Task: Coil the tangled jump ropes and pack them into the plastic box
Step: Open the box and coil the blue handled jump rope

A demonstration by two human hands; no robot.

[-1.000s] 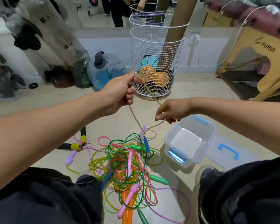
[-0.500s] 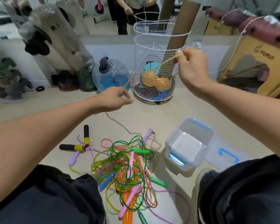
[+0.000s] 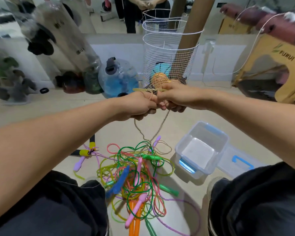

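Observation:
A tangle of coloured jump ropes (image 3: 136,176) with pink, green, blue and orange handles lies on the floor between my knees. A tan rope (image 3: 158,132) rises out of it in two strands to my hands. My left hand (image 3: 140,106) and my right hand (image 3: 174,97) meet above the pile, both gripping that tan rope, and a yellowish handle (image 3: 143,89) sticks out sideways over them. The clear plastic box (image 3: 201,149) with blue latches stands open to the right of the pile, with nothing in it.
The box's lid (image 3: 237,164) lies flat just right of it. A white wire basket (image 3: 169,55) holding a cardboard tube and balls stands behind my hands. A water jug (image 3: 119,77) and bagged items line the back wall. A wooden stool (image 3: 279,65) stands at far right.
My right hand came down from high by the basket to meet my left hand. Both now hold the tan rope together, with a loop gathered between them.

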